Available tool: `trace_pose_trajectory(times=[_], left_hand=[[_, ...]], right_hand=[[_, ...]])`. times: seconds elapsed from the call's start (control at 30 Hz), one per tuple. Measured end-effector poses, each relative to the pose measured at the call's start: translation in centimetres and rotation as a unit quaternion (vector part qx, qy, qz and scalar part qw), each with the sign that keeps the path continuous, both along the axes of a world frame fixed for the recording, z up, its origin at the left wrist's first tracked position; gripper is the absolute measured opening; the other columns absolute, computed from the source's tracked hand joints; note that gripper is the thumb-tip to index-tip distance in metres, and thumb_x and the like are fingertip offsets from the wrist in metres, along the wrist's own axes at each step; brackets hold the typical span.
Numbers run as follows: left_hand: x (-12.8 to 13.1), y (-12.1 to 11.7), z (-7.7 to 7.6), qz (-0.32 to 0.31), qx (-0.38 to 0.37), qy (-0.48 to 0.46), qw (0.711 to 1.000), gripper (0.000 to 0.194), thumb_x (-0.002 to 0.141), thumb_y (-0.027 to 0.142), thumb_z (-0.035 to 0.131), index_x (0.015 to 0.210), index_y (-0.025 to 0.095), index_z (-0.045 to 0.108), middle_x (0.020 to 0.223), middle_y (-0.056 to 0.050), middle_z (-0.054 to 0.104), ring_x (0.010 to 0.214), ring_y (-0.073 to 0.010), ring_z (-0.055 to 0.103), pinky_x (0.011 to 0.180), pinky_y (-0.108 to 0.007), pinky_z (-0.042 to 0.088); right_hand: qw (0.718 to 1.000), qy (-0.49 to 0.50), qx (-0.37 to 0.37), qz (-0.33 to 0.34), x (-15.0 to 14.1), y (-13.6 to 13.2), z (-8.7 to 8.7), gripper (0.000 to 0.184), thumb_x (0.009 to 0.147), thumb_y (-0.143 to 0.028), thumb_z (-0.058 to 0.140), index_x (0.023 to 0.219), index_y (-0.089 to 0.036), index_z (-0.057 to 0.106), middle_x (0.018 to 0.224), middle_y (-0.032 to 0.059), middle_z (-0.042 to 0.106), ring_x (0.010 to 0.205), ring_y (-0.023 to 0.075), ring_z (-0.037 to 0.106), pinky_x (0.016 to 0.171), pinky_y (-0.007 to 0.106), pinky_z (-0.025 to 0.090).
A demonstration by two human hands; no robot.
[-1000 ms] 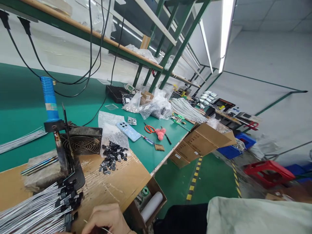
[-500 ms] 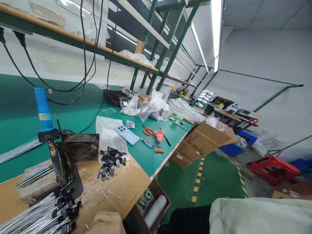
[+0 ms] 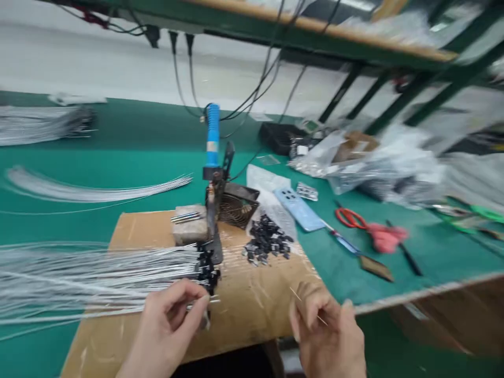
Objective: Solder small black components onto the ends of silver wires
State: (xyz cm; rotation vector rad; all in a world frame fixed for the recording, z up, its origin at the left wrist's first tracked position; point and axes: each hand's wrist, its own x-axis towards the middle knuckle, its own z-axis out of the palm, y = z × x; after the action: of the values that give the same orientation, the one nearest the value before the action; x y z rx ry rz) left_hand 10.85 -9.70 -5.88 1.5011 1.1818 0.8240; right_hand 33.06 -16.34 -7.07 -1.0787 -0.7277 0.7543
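Observation:
My left hand (image 3: 167,328) is closed in a pinch at the right end of a bundle of white wires (image 3: 149,270). A short pale wire end (image 3: 214,300) sticks out past its thumb and forefinger. My right hand (image 3: 328,331), fingers curled, grips a thin strand of wire (image 3: 296,294) that shows on both sides of its fingertips; motion blurs it. Black connectors (image 3: 208,268) cap the bundle's ends. Between and beyond my hands, a pile of loose small black connectors (image 3: 268,239) lies partly on a plastic bag. A blue-handled soldering iron (image 3: 212,136) stands upright, tip down, behind the bundle.
A brown board (image 3: 252,304) lies on the green table (image 3: 118,163). A small fan (image 3: 238,205) stands beside the iron. To the right are a blue phone (image 3: 300,209), orange-handled scissors (image 3: 350,218), a screwdriver (image 3: 344,242) and a brush (image 3: 376,268). More wires (image 3: 98,191) lie left.
The view has swung left and down to the board. Both my hands now show above it, where before only part of one hand showed at the bottom edge.

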Motion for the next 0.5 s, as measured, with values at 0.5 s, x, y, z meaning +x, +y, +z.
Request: trace_pose_trajectory(times=[0.5], left_hand=[[0.2, -0.2, 1.2, -0.029, -0.040, 0.096, 0.994, 0.027, 0.097, 0.036, 0.052, 0.085, 0.017, 0.067, 0.071, -0.002, 0.055, 0.057, -0.0132, 0.040, 0.053, -0.025, 0.033]], right_hand=[[0.917, -0.306, -0.070, 0.246, -3.9, 3.8, -0.1, 0.023, 0.098, -0.032, 0.053, 0.080, -0.021, 0.065, 0.069, -0.0015, 0.058, 0.054, 0.0109, 0.054, 0.048, 0.020, 0.041]])
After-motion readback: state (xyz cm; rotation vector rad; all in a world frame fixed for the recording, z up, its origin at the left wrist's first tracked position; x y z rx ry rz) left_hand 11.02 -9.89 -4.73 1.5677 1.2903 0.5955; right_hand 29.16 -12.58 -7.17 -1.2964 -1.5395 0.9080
